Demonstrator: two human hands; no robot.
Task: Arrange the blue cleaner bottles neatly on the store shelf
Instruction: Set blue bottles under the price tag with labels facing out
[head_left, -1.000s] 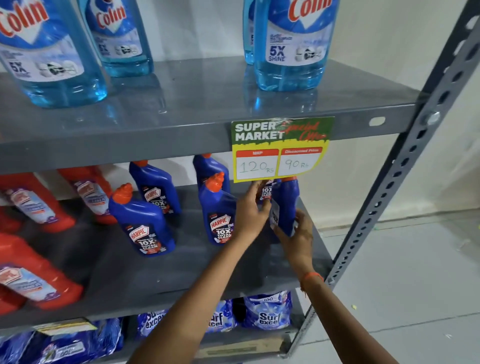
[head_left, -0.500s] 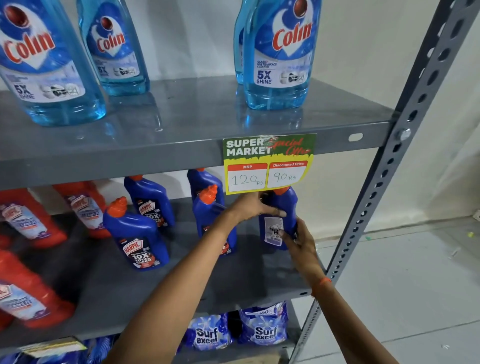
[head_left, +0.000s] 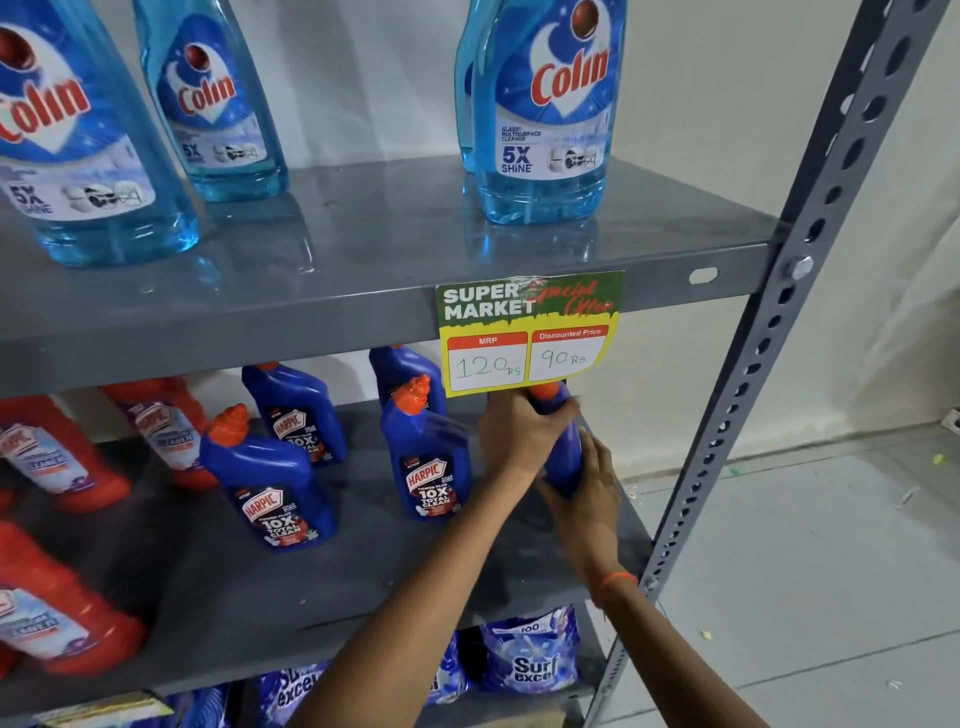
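Note:
Several dark blue cleaner bottles with orange caps stand on the grey middle shelf (head_left: 270, 613). The rightmost blue bottle (head_left: 567, 449) stands upright under the price tag, held by both hands. My left hand (head_left: 519, 434) wraps its neck and upper body. My right hand (head_left: 584, 491) cups its lower right side and base. Its label is hidden. Another blue bottle (head_left: 428, 462) stands just left of it, one (head_left: 270, 488) further left, and two (head_left: 298, 413) behind near the wall.
Red cleaner bottles (head_left: 57, 457) fill the shelf's left part. Light blue glass-cleaner bottles (head_left: 545, 114) stand on the upper shelf (head_left: 363, 291), whose front carries a price tag (head_left: 530, 332). Detergent bags (head_left: 535, 660) lie below. A perforated upright post (head_left: 743, 405) bounds the right side.
The held bottle has been turned, so its white back label no longer shows. My left hand closed around its neck and my right hand slid lower. The camera view moved closer.

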